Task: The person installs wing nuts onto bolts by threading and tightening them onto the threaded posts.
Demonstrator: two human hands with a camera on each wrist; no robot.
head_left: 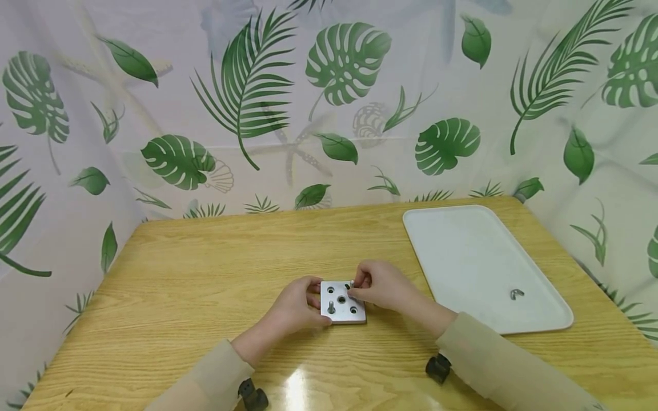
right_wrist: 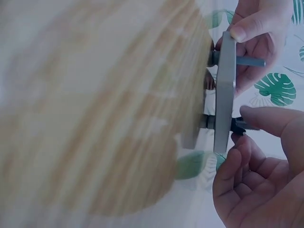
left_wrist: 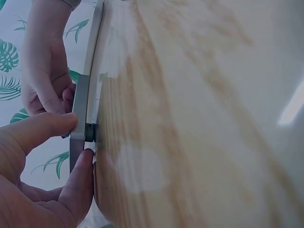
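Note:
A square metal plate (head_left: 343, 314) with several round holes sits on short round feet at the middle of the wooden table. My left hand (head_left: 295, 305) grips it by its left side, the thumb at the near corner. In the left wrist view the thumb (left_wrist: 52, 127) lies on the plate's upper face and a finger (left_wrist: 81, 183) is under its edge. An upright metal pin (head_left: 331, 307) stands in the near left hole; it also shows in the right wrist view (right_wrist: 251, 61). At the far right hole my right hand (head_left: 382, 284) pinches a second pin (head_left: 352, 283) with a dark base (right_wrist: 238, 126).
A white tray (head_left: 457, 245) lies to the right of the plate, with small bent metal pieces (head_left: 516, 294) near its front right. Leaf-printed cloth (head_left: 288, 114) hangs behind the table (head_left: 205, 257) and along both sides.

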